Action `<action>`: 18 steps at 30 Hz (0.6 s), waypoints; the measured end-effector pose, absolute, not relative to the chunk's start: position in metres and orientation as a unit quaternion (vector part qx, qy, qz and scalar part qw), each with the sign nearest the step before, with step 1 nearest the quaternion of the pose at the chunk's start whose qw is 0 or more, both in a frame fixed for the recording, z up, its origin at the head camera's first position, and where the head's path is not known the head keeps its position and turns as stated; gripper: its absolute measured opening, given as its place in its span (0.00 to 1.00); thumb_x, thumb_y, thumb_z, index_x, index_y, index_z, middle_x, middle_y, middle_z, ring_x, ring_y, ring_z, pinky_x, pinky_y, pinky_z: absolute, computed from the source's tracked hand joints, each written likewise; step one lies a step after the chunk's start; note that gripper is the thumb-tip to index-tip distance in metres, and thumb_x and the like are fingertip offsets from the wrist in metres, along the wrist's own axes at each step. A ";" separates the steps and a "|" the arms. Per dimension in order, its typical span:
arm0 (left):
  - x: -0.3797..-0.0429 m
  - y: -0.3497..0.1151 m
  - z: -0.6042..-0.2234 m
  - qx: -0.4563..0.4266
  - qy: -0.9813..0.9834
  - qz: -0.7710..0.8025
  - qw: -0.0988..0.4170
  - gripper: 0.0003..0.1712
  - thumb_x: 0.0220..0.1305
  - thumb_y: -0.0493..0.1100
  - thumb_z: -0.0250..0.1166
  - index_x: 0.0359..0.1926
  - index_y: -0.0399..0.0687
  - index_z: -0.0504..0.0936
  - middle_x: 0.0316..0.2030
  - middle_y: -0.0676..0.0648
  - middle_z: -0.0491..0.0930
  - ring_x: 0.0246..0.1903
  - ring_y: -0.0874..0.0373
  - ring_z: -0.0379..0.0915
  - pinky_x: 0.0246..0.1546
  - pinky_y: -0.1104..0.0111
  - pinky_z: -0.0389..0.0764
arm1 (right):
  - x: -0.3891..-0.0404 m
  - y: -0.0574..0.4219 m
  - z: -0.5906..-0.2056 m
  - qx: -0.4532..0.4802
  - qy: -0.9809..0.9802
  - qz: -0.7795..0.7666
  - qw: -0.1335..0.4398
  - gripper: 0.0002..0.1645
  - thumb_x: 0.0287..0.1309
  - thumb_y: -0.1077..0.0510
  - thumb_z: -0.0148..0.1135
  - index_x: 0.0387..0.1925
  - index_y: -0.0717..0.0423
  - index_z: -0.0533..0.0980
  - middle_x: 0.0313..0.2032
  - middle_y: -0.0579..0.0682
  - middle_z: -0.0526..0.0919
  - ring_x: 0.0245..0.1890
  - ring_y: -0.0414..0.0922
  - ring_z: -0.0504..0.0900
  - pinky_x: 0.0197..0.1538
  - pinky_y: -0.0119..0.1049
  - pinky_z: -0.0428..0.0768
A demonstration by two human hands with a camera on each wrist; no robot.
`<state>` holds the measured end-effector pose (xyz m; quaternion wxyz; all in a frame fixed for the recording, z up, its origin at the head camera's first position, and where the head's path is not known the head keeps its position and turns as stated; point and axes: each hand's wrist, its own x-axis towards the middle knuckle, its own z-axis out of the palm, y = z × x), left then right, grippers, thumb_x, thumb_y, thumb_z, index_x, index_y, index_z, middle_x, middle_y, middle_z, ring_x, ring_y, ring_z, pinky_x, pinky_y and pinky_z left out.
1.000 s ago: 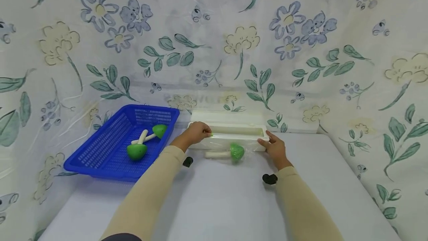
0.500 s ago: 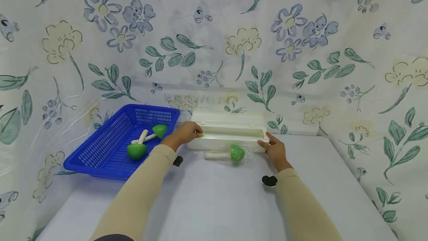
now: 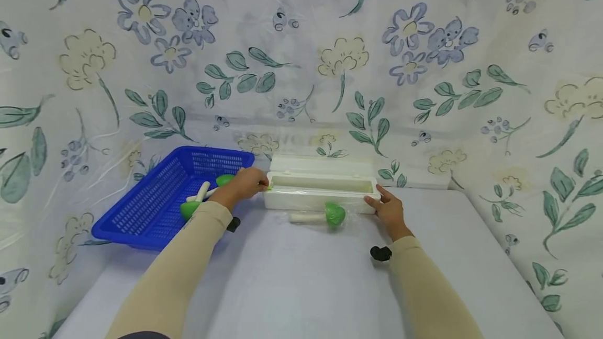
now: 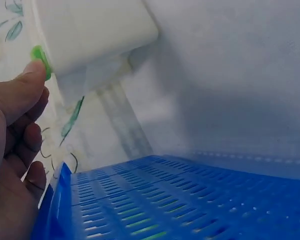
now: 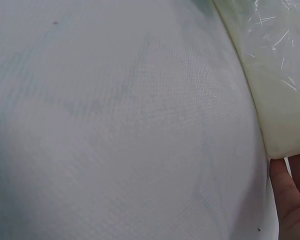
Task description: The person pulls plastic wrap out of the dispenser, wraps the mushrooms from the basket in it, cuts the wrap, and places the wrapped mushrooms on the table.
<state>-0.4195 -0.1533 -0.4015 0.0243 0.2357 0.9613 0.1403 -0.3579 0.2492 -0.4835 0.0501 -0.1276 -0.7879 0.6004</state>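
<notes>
A long white cling film dispenser (image 3: pixel 301 202) lies at the back of the table, its lid raised behind it. My left hand (image 3: pixel 245 184) is at its left end. Thumb and finger pinch a small green slide cutter (image 4: pixel 41 60) at the edge of the box. With thumb in front and fingers round the end, my right hand (image 3: pixel 388 211) grips the dispenser's right end. Clear film (image 5: pixel 282 45) hangs down the front and spreads over a toy mushroom (image 3: pixel 335 215) with a green cap and white stem, lying just before the box.
To the left stands a blue perforated basket (image 3: pixel 127 224) with more green-capped mushrooms (image 3: pixel 189 209), partly hidden by my left arm. A flower-patterned sheet (image 3: pixel 301 67) rises close behind the dispenser and along both sides of the white table (image 3: pixel 311 286).
My left hand has slid leftward along the dispenser's edge with the slide cutter, from inside its left part to the left end. The right hand stays on the right end.
</notes>
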 end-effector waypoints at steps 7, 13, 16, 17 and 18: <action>-0.406 -0.146 -0.396 0.232 0.964 0.129 -0.019 0.09 0.66 0.38 0.63 0.44 0.42 0.86 0.40 0.47 0.84 0.45 0.49 0.76 0.59 0.42 0.58 | -0.358 0.251 -0.479 -0.120 -0.798 0.587 0.054 0.47 0.53 0.41 0.70 0.72 0.43 0.62 0.67 0.62 0.65 0.59 0.52 0.71 0.55 0.44 0.73; -0.395 -0.138 -0.404 0.259 0.956 0.112 -0.077 0.16 0.60 0.49 0.70 0.45 0.44 0.85 0.44 0.46 0.80 0.49 0.46 0.70 0.54 0.46 0.62 | -0.356 0.247 -0.475 -0.126 -0.814 0.566 0.041 0.47 0.54 0.42 0.69 0.73 0.43 0.60 0.67 0.61 0.65 0.63 0.54 0.68 0.56 0.45 0.73; -0.398 -0.137 -0.410 0.270 0.955 0.092 -0.081 0.11 0.58 0.49 0.72 0.39 0.49 0.85 0.41 0.49 0.79 0.49 0.48 0.69 0.58 0.47 0.60 | -0.355 0.245 -0.475 -0.123 -0.823 0.554 0.038 0.47 0.55 0.41 0.67 0.73 0.43 0.58 0.68 0.62 0.64 0.67 0.57 0.63 0.60 0.49 0.70; -0.399 -0.137 -0.412 0.274 0.954 0.086 -0.084 0.08 0.58 0.47 0.72 0.37 0.50 0.86 0.39 0.50 0.78 0.47 0.48 0.69 0.57 0.47 0.60 | -0.354 0.244 -0.476 -0.116 -0.829 0.546 0.038 0.47 0.56 0.41 0.66 0.73 0.44 0.58 0.68 0.63 0.64 0.68 0.58 0.61 0.61 0.50 0.69; -0.399 -0.137 -0.413 0.278 0.953 0.080 -0.086 0.05 0.58 0.45 0.72 0.34 0.51 0.86 0.37 0.51 0.77 0.45 0.49 0.69 0.56 0.48 0.61 | -0.354 0.243 -0.476 -0.110 -0.835 0.537 0.037 0.47 0.58 0.41 0.65 0.74 0.45 0.57 0.68 0.64 0.63 0.69 0.60 0.59 0.62 0.52 0.67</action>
